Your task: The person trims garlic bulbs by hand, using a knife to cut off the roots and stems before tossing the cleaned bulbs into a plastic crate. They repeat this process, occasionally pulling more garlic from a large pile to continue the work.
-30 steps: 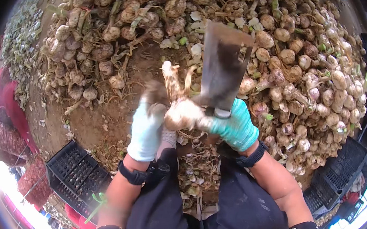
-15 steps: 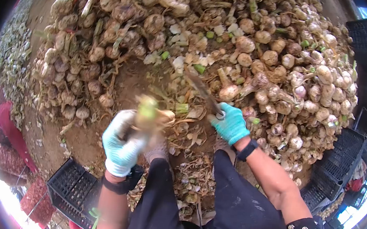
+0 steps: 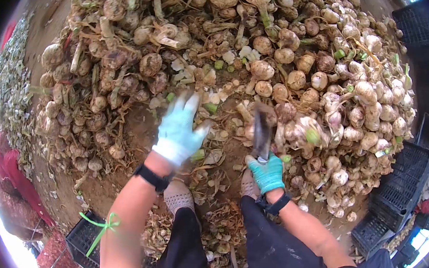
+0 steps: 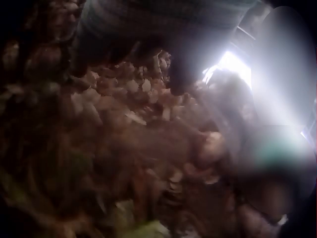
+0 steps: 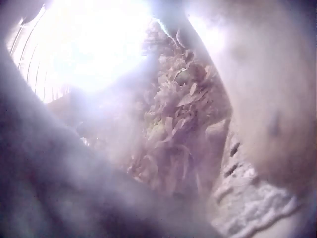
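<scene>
In the head view my left hand [image 3: 179, 130], in a pale mint glove, is held over the ground with its fingers spread and nothing in it. My right hand [image 3: 267, 172], gloved in green, grips the handle of a cleaver [image 3: 262, 136] whose dark blade points away from me, seen nearly edge-on. A blurred garlic bulb [image 3: 302, 132] with a green cut end shows just right of the blade, against the trimmed garlic pile [image 3: 367, 119]. The left wrist view is dark, with the glove [image 4: 153, 25] across its top. Neither the cleaver nor the fingers show clearly in the hazy right wrist view.
Untrimmed garlic with long stems [image 3: 112, 60] is heaped ahead and to the left. Cut stems and skins [image 3: 213, 149] litter the ground between my shoes [image 3: 179, 195]. Black crates [image 3: 402, 177] stand at the right, another crate [image 3: 86, 238] at lower left, near red mesh sacks [image 3: 55, 253].
The left hand held a garlic bulb by the cleaver, swung it left, and now is empty and farther forward. A blurred bulb appears over the right pile. The cleaver stays in the right hand.
</scene>
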Tool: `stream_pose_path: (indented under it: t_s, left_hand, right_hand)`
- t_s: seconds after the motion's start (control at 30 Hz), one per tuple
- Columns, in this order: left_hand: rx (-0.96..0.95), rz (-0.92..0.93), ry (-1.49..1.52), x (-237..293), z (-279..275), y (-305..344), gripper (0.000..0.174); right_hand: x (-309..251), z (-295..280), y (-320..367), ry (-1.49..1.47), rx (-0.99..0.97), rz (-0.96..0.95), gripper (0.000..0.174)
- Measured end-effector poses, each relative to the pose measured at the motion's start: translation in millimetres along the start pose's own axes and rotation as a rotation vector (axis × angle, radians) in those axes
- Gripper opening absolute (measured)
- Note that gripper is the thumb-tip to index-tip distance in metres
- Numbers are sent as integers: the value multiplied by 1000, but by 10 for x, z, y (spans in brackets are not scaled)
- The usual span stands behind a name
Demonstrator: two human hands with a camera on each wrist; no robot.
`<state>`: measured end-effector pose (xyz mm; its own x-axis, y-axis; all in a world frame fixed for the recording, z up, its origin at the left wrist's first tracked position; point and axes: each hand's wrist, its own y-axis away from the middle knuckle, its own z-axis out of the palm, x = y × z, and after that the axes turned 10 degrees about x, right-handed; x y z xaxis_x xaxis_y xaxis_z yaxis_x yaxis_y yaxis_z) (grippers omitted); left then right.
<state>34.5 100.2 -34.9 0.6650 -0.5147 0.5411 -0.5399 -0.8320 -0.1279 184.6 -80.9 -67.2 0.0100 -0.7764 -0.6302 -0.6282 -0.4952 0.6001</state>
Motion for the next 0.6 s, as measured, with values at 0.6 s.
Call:
stream_pose_path:
  t_s: [0.6]
  left_hand:
    - [-465, -17, -553, 17, 328, -322, 61]
  right_hand:
    - [10, -143, -73, -290, -98, 103, 25]
